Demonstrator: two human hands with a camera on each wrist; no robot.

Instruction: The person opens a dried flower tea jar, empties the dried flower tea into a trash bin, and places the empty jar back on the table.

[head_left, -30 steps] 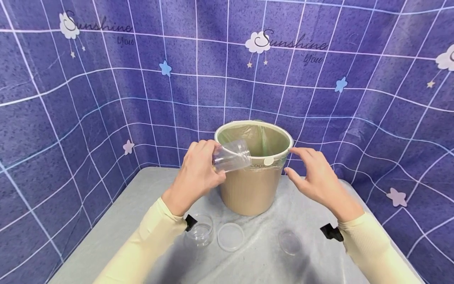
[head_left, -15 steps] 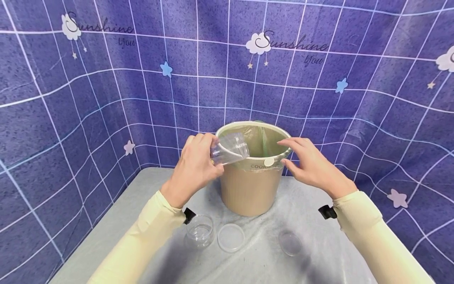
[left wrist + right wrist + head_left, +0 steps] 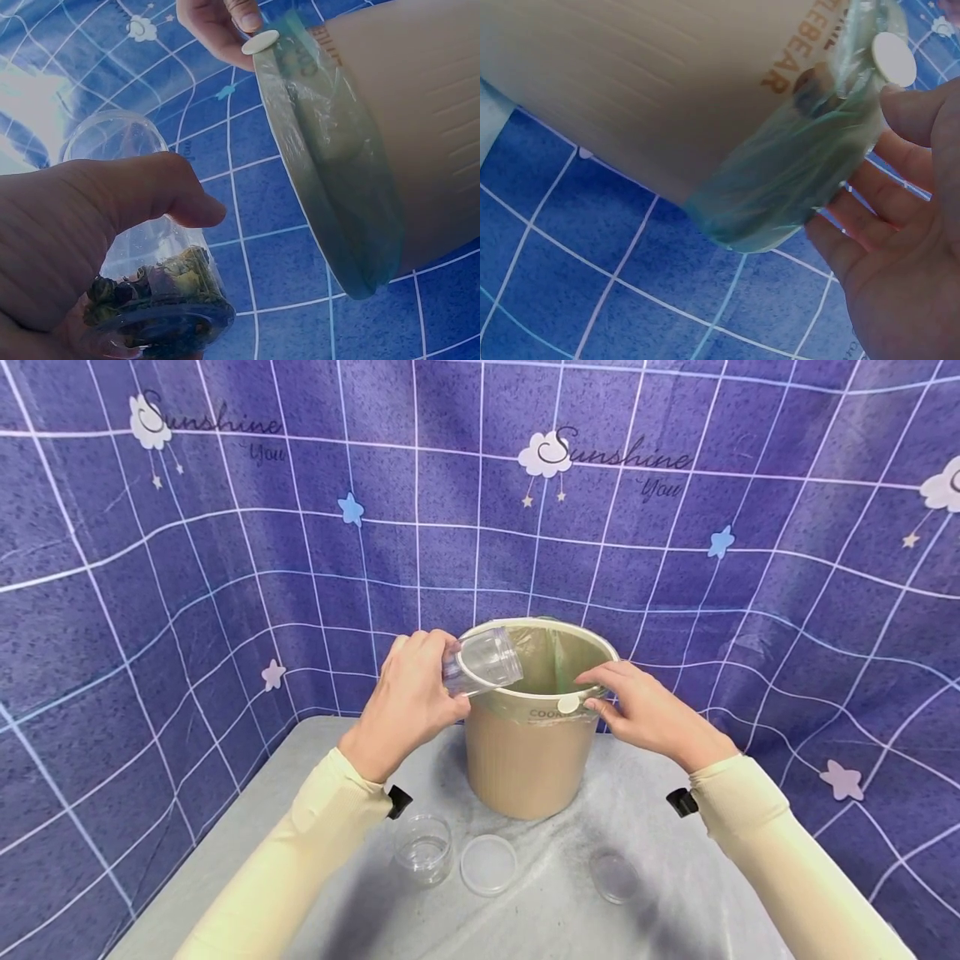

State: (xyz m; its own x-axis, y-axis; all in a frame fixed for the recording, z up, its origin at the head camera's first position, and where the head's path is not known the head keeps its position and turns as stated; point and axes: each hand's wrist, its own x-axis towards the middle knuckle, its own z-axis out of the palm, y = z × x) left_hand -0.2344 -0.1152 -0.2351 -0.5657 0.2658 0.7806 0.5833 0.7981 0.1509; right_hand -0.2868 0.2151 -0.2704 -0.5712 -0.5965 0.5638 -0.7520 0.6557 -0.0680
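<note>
A clear plastic jar (image 3: 486, 662) lies tilted in my left hand (image 3: 412, 703), its open mouth toward the bin. The fingers and thumb grip it around its base end. Dried leafy bits, dark and yellowish, (image 3: 161, 289) sit at the bottom of the jar in the left wrist view. A beige trash bin (image 3: 528, 768) with a green liner bag (image 3: 780, 176) stands upright on the table. My right hand (image 3: 652, 714) pinches the bin's near right rim, thumb outside beside a white round tab (image 3: 894, 58) and fingers over the edge.
On the grey table (image 3: 225, 860), in front of the bin, are an uncovered clear round container (image 3: 424, 852), a translucent round lid (image 3: 488, 865) and a thin clear disc (image 3: 615, 875). A blue gridded cloth (image 3: 420, 552) hangs close behind and at both sides.
My right hand has moved left onto the bin rim and taken hold of it. My left hand has raised the jar slightly and drawn it a little left.
</note>
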